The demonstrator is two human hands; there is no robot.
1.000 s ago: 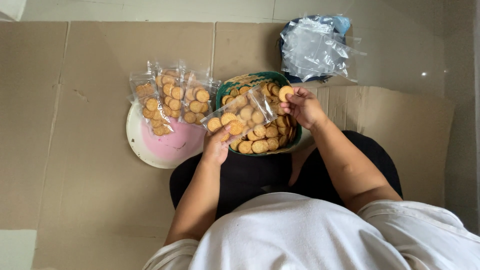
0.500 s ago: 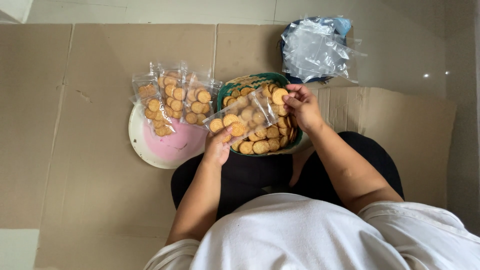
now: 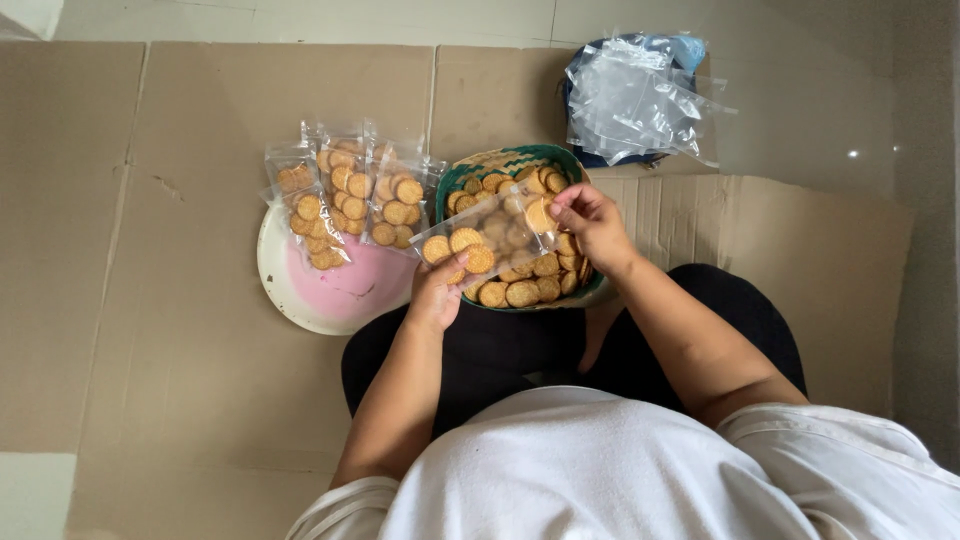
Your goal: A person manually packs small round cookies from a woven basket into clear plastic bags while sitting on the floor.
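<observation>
Clear plastic bag (image 3: 490, 235) partly filled with round biscuits, held over the green basket (image 3: 455, 180): left hand (image 3: 440, 295) pinched on its 7 o'clock corner, right hand (image 3: 590, 220) closed on a biscuit (image 3: 538, 213) at its 2 o'clock mouth; filled bags (image 3: 345, 200) on a pink plate (image 3: 340, 295) at 9 o'clock.
</observation>
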